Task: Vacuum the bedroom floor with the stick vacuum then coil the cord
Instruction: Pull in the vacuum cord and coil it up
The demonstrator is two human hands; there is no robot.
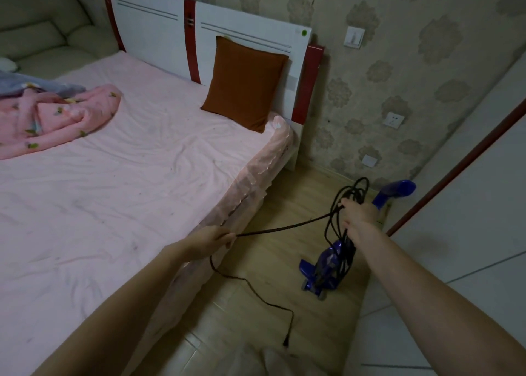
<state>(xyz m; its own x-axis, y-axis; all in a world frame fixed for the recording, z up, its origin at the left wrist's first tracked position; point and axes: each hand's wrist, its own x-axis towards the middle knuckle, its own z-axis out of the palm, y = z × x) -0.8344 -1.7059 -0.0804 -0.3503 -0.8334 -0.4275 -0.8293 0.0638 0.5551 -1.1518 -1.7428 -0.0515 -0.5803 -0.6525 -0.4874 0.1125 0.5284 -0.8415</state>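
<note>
Right hand (359, 215) grips a bundle of cord (290, 229) loops up at the vacuum (330, 264) handle; left hand (212, 239) pinches the taut run between them, beside the bed (113, 176) edge. Vacuum stands on the floor (256, 313) by the wardrobe (469, 205). Plug (286, 342) lies loose on the floor, unplugged, so vacuuming looks done. Coiling well along: several loops made, one slack tail left to wind in.

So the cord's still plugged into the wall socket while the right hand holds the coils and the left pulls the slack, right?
Not quite. The head view shows the cord's plug lying loose on the floor, not in the socket. The rest holds: the right hand holds the coils and the left hand pulls the slack.
</note>
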